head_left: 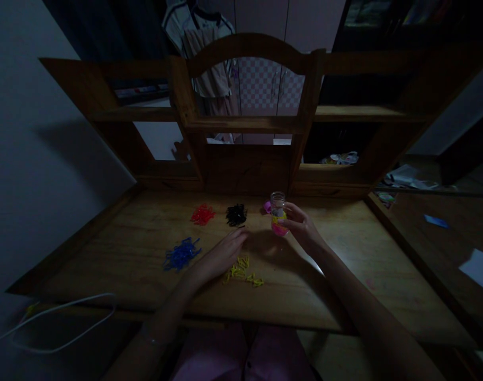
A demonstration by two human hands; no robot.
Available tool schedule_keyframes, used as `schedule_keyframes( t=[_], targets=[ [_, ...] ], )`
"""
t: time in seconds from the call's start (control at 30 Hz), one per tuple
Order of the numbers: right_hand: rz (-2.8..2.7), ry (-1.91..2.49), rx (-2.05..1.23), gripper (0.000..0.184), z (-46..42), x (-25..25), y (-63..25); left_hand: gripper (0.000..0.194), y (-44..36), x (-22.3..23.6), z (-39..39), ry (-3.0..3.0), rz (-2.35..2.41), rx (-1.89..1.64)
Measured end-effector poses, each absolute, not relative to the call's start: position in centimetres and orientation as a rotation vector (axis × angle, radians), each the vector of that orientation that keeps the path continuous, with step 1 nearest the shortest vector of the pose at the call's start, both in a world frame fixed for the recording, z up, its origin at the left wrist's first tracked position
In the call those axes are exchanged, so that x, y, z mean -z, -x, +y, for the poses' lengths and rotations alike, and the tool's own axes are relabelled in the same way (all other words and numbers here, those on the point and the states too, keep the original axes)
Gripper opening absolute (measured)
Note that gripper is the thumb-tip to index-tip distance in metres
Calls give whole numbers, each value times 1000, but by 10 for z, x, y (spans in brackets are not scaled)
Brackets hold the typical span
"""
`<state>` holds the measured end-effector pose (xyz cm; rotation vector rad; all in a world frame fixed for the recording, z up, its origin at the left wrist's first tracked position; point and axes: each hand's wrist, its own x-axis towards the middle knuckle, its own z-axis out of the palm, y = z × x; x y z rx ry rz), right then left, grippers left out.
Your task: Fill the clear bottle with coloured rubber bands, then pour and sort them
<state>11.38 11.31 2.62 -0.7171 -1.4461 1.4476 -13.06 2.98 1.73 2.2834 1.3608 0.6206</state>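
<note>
My right hand [301, 225] is wrapped round a clear jar [278, 197] with no lid on it, held upright above the table. Yellow and pink pieces show inside its lower part. My left hand [227, 251] is low over the table, between the black and yellow piles, its fingers drawn together. Whatever is in its fingertips is hidden. Thin yellow rubber bands [238, 271] lie loosely just below that hand. Beyond its fingertips is a pile of black bands [236, 215]. Red bands [202, 215] and blue bands [181, 254] form separate piles to the left.
A small pink lid-like object [267, 207] stands behind the jar. The wooden table [118, 259] has a raised shelf unit [245, 124] along its back. A white cable [66, 302] loops at the front left. Paper [480, 270] lies on another surface at the right.
</note>
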Motion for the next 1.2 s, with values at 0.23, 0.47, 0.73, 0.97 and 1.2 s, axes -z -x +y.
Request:
schedule_keyframes(
  t=[0.23, 0.47, 0.73, 0.97, 1.2],
  targets=[
    [-1423, 668, -1463, 47, 113, -27, -113, 44, 131, -21, 16, -2182, 1363, -612],
    [-1452, 709, -1461, 47, 112, -25, -112, 38, 150, -30, -11, -2102, 1471, -632],
    [-1457, 708, -1460, 46, 112, -23, -113, 32, 177, 7, -26, -1972, 1881, -783],
    [-1464, 688, -1509, 48, 109, -26, -111, 35, 155, 11, -30, -1791, 1878, -768],
    [-1434, 674, -1510, 47, 109, -26, -112, 32, 150, 4, -32, -1843, 1902, -771]
  ],
)
